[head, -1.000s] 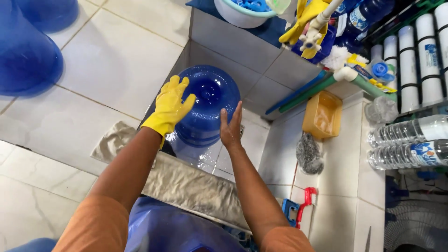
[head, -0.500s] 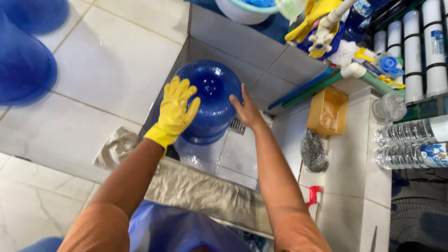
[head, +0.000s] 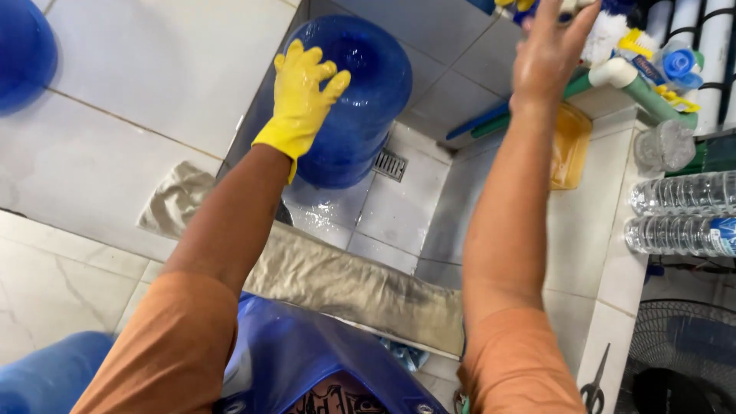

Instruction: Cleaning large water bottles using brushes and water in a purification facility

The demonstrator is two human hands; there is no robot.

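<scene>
A large blue water jug point(head: 360, 84) stands in a tiled wash basin point(head: 399, 207). My left hand point(head: 300, 96), in a yellow rubber glove, rests flat against the jug's upper left side. My right hand point(head: 548, 46), bare, is lifted off the jug and reaches up to the right, fingers spread, with nothing in it. It is close to the brushes and a green-and-white pipe point(head: 636, 80) at the basin's top right corner.
A grey wet cloth point(head: 337, 280) drapes over the basin's near edge. A floor drain point(head: 389, 165) lies beside the jug. Clear water bottles point(head: 682, 211) lie at right, an orange sponge point(head: 571, 146) on the ledge, scissors point(head: 594, 387) below. Another blue jug point(head: 23, 54) stands at top left.
My right hand has left the jug's right side and risen up to the right toward the brushes. The gloved left hand stays on the jug. The view has shifted closer.
</scene>
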